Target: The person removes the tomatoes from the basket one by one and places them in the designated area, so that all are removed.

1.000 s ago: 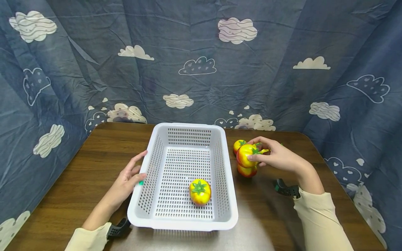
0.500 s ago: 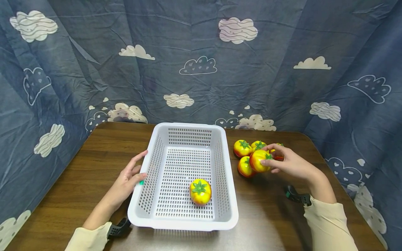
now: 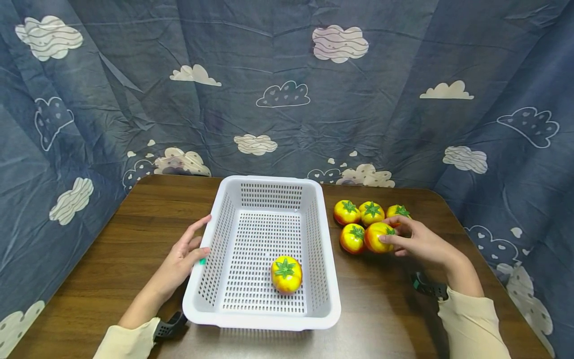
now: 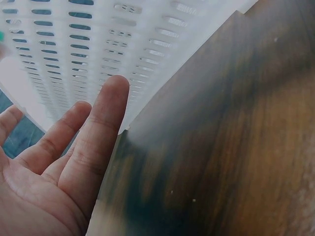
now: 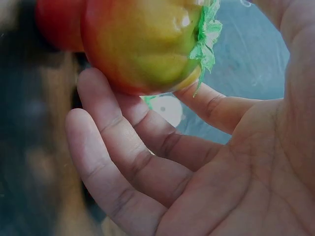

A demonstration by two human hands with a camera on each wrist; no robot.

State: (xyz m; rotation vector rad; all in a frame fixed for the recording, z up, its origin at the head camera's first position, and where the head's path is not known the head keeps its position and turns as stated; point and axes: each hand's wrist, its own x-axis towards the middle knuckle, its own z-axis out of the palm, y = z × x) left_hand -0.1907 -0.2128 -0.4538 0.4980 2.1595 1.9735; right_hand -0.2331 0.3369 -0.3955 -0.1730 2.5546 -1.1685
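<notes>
My right hand (image 3: 414, 242) grips a yellow-red artificial tomato (image 3: 376, 238) with thumb and fingers, low over the table on the right. In the right wrist view the green leafy top of this tomato (image 5: 142, 44) faces the palm. Close beside it sits another tomato (image 3: 352, 238), and a row of tomatoes (image 3: 346, 213) lies just behind. A white perforated basket (image 3: 261, 321) stands in the middle with one tomato (image 3: 286, 275) inside, leaves up. My left hand (image 3: 181, 254) rests against the basket's left side; the left wrist view shows its extended fingers (image 4: 96, 128) along the slotted outer wall.
A brown wooden table (image 3: 148, 214) bears everything, its far edge close behind the basket and the tomatoes. A blue curtain with cloud prints (image 3: 287, 134) hangs behind it. A green tag (image 3: 203, 261) shows at the basket's left rim.
My right hand has carried the held tomato to the right and lowered it beside the front tomato, uncovering the row behind. The left hand and basket have stayed put.
</notes>
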